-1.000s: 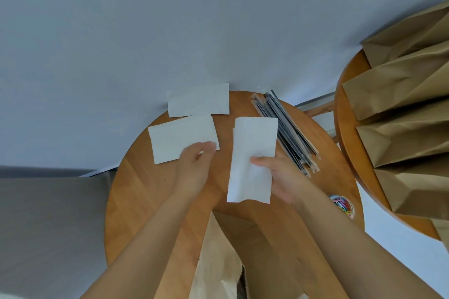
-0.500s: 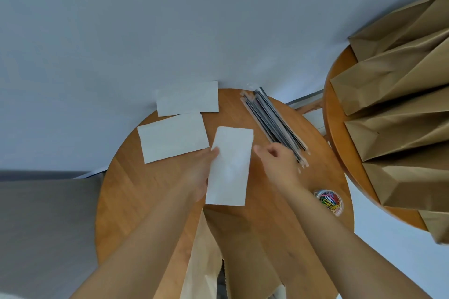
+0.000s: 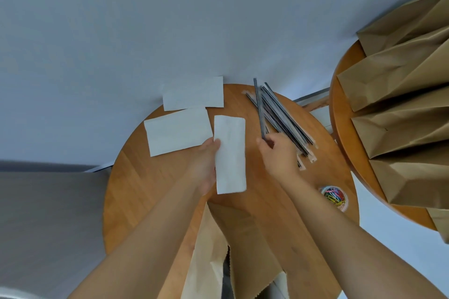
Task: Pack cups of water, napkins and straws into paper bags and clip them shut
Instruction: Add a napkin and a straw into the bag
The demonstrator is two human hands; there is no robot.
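My left hand (image 3: pixel 206 165) pinches a folded white napkin (image 3: pixel 230 153) by its left edge and holds it upright above the round wooden table (image 3: pixel 136 192). My right hand (image 3: pixel 279 153) pinches one wrapped dark straw (image 3: pixel 259 109) at its lower end, lifted from the pile of straws (image 3: pixel 284 119) on the table's far right. An open brown paper bag (image 3: pixel 233 245) stands at the near edge between my forearms. Two more napkins lie flat at the back, one nearer (image 3: pixel 178 131) and one (image 3: pixel 193 93) at the rim.
A small clear tub of coloured paper clips (image 3: pixel 334 198) sits on the table's right side. A second round table (image 3: pixel 340 133) to the right carries several brown paper bags (image 3: pixel 398 85) lying flat. A pale wall runs behind and a grey surface lies to the left.
The napkin passed from my right hand to my left hand. My right hand then moved to the straw pile and picked up one straw.
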